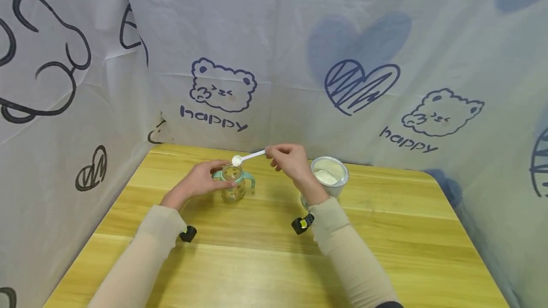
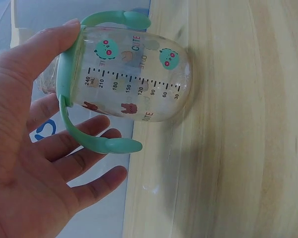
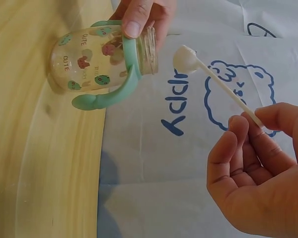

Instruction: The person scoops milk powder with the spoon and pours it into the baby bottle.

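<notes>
Bottle [image 1: 233, 182]: near table [image 1: 385, 251] back edge, upright, open-topped; looks light, rigid, smooth; take by green collar.
Left hand [image 1: 199, 182]: steadies bottle collar.
Right hand [image 1: 288, 160]: pinches spoon [image 1: 246, 158], powder-loaded, over bottle mouth.
Powder tin [image 1: 328, 177]: right of bottle, open.

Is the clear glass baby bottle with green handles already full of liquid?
No, the clear glass baby bottle with green handles looks empty, its whole measuring scale visible with no liquid behind it.

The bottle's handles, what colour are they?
Mint green handles, clearest in the left wrist view.
</notes>
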A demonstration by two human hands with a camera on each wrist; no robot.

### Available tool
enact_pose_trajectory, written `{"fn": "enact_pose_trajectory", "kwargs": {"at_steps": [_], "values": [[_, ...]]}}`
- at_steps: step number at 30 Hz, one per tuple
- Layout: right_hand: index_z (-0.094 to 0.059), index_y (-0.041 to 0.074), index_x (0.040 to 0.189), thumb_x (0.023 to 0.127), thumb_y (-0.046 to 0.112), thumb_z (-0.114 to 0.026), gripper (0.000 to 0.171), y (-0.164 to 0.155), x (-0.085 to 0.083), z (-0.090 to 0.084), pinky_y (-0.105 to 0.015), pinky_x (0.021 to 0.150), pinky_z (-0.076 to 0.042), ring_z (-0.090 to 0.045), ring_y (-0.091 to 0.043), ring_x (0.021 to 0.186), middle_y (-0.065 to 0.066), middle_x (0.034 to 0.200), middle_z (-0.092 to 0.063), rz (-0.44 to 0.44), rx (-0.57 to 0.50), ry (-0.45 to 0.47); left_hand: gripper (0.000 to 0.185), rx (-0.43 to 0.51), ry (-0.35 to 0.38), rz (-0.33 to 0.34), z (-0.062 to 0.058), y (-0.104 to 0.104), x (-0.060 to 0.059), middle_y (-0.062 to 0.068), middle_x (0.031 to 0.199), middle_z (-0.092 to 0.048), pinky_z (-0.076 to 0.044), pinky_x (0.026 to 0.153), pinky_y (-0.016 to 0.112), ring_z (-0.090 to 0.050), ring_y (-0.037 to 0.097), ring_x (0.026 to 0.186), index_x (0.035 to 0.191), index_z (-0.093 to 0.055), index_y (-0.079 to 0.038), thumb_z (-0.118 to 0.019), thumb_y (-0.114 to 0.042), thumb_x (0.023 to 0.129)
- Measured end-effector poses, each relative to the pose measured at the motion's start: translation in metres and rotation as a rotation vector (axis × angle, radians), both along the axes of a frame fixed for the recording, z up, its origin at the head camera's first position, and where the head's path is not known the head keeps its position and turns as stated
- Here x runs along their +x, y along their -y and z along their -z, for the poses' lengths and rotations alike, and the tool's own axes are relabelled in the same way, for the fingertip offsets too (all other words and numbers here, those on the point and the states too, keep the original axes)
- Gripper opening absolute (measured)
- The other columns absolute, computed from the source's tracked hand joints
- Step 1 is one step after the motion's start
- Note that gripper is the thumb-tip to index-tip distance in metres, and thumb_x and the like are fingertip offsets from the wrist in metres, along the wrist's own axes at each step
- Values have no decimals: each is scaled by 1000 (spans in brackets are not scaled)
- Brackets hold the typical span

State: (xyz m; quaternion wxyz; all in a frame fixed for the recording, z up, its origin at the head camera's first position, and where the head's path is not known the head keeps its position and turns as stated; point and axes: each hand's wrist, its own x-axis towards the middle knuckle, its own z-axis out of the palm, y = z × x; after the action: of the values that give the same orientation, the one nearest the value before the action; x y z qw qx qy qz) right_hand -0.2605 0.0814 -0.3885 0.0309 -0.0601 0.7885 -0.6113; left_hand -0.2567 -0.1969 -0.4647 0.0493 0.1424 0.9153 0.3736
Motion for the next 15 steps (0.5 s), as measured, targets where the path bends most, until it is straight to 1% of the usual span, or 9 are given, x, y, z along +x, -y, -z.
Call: {"fn": "enact_pose_trajectory", "kwargs": {"at_steps": [5,12,14,15], "values": [[-83,4,107,96,24,-75,24,3,1,3,-30,71,-60,-65,-14,73,-9,98,-80,2,35,16,81,1,-2,2,2,0,0,17,145,-65,-47,114,62,-60,41,134,152,-57,-16,-84,-54,86],[-84,11,108,96,30,-77,24,7,4,4,-39,80,-63,-69,-17,82,-8,107,-80,1,94,16,81,11,15,-6,3,1,1,17,145,-65,-46,115,62,-59,40,135,153,-56,-17,-85,-53,86],[-84,12,108,95,30,-77,23,8,6,5,-37,79,-63,-70,-20,84,-7,106,-80,2,100,8,82,6,13,-7,4,1,0,17,145,-65,-46,115,62,-59,40,134,153,-56,-17,-84,-53,86],[-84,12,108,95,30,-77,23,9,6,5,-35,76,-62,-70,-21,84,-7,105,-80,3,104,0,82,3,11,-8,4,1,0,17,145,-65,-46,115,62,-60,40,134,153,-56,-17,-84,-54,86]]}}
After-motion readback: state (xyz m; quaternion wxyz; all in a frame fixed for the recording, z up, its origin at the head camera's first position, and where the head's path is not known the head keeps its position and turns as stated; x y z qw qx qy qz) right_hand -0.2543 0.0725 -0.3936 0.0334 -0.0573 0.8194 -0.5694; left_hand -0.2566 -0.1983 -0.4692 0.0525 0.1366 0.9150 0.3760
